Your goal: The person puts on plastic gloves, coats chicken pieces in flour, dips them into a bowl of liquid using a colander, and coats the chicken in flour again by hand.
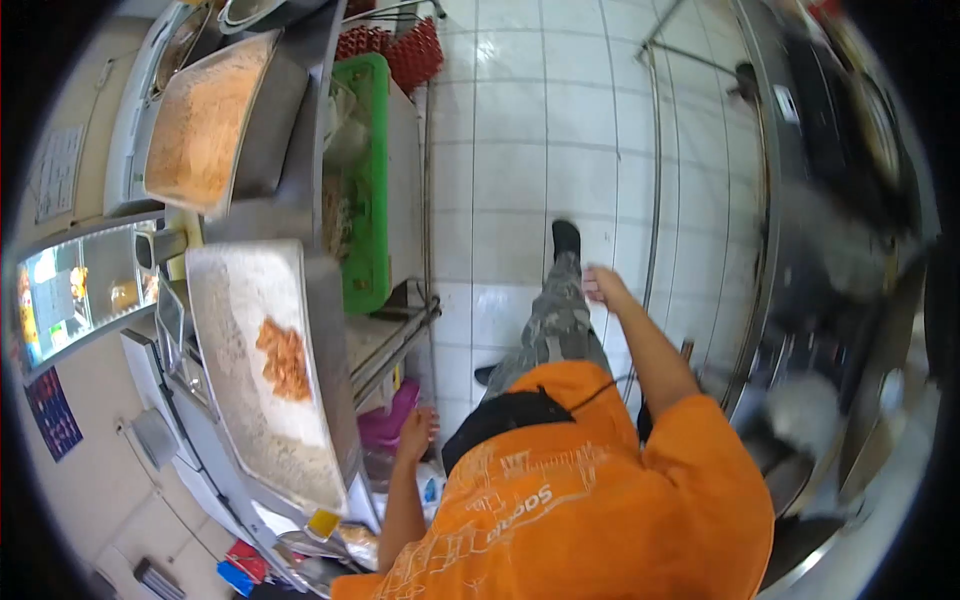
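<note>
My left hand (418, 432) hangs low beside the counter, its fingers loosely apart and nothing visible in them. Right by it is a purple plastic container (390, 418) on the lower shelf. My right hand (600, 285) swings out in front of my leg over the tiled floor (508, 160), with relaxed, slightly bent fingers and no object to be seen. To the left, a deep metal pan (325, 390) of white flour carries a heap of orange-brown coated pieces (284, 362). A second metal pan (275, 135) beyond it contains an orange-tan powder.
A green-rimmed bin (378, 190) and red lattice baskets (412, 52) sit under the left counter. A metal rack rail (652, 200) runs along the right of the aisle. Blurred cooking equipment (810, 410) stands far right. A lit display panel (85, 290) is at left.
</note>
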Available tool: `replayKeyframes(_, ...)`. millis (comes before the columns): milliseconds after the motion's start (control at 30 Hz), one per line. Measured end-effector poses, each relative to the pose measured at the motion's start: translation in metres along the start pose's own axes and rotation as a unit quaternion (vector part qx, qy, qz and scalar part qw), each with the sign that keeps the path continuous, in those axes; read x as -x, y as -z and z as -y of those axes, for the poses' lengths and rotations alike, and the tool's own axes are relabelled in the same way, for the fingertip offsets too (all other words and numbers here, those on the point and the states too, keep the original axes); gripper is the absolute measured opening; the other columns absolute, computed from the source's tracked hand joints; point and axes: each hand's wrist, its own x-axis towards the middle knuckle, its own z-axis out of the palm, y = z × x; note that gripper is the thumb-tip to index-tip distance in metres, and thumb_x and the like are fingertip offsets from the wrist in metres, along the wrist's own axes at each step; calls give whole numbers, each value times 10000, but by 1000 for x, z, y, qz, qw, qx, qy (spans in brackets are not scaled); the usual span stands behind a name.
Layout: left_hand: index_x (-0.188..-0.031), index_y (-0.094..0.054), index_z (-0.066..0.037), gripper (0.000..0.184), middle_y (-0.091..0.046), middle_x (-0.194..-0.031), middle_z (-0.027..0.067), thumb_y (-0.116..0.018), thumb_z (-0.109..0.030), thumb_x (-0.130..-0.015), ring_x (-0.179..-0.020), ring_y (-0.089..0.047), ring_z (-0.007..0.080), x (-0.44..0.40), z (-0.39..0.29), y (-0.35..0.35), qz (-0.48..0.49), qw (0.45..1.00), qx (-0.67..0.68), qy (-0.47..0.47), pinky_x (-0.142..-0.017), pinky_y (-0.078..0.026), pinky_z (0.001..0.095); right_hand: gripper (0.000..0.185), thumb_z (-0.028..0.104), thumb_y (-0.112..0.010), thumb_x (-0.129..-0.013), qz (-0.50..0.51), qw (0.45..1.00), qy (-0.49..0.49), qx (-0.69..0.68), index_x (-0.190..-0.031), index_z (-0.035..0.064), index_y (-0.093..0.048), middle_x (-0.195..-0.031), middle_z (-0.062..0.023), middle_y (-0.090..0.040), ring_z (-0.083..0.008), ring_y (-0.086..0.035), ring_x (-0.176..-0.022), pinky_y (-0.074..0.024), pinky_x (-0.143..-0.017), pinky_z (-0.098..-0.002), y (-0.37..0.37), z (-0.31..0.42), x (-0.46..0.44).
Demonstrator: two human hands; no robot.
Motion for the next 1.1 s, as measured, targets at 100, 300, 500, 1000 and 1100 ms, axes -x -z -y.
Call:
replayKeyframes(100, -1011, -594, -29, 235, -647, -957, 64, -487, -236, -982, -827, -627, 143, -113, -157, -56, -26, 985, -95, -144, -643, -491, 249, 378, 357, -496, -859, -134, 979, -72, 137, -1062, 55, -600, -870, -109, -640, -220, -620, -659, -481, -548, -377, 53, 73, -65)
replayKeyframes(300, -983, -589, -8, 228, -644, -934, 204, -565, -212, -883, -893, -620, 372, -325, -415, -68, -241, 881, -203, -352, -812, -485, 439, 377, 330, -488, -901, -133, 907, 133, 376, -1075, 13, -595, -980, -190, -660, -331, -653, -794, -508, -702, -422, 50, 202, -118)
replayKeyframes(500, -1181, -530, 12, 345, -599, -1101, 244, -538, -142, -872, -1027, -596, 353, -492, -564, 53, -498, 812, -228, -200, -877, -485, 414, 295, 282, -458, -991, -65, 980, 133, 130, -1096, 34, -579, -869, -66, -623, -114, -571, -656, -450, -577, -235, -3, 305, -54)
replayKeyframes(1000, -1027, -605, -70, 258, -579, -1094, 120, -651, -252, -851, -1006, -570, 341, -537, -565, 111, -624, 681, -326, -200, -825, -486, 467, 231, 270, -500, -981, -180, 961, -56, 205, -1006, 46, -551, -796, -72, -601, -136, -557, -545, -422, -427, -256, 61, 244, -54)
replayKeyframes(1100, -964, -634, -39, 226, -600, -1034, 150, -596, -251, -895, -983, -576, 340, -527, -580, 103, -538, 776, -281, -171, -814, -484, 462, 248, 296, -493, -988, -137, 972, -6, 191, -1020, 57, -552, -828, -50, -598, -128, -574, -624, -448, -520, -261, 21, 303, -73)
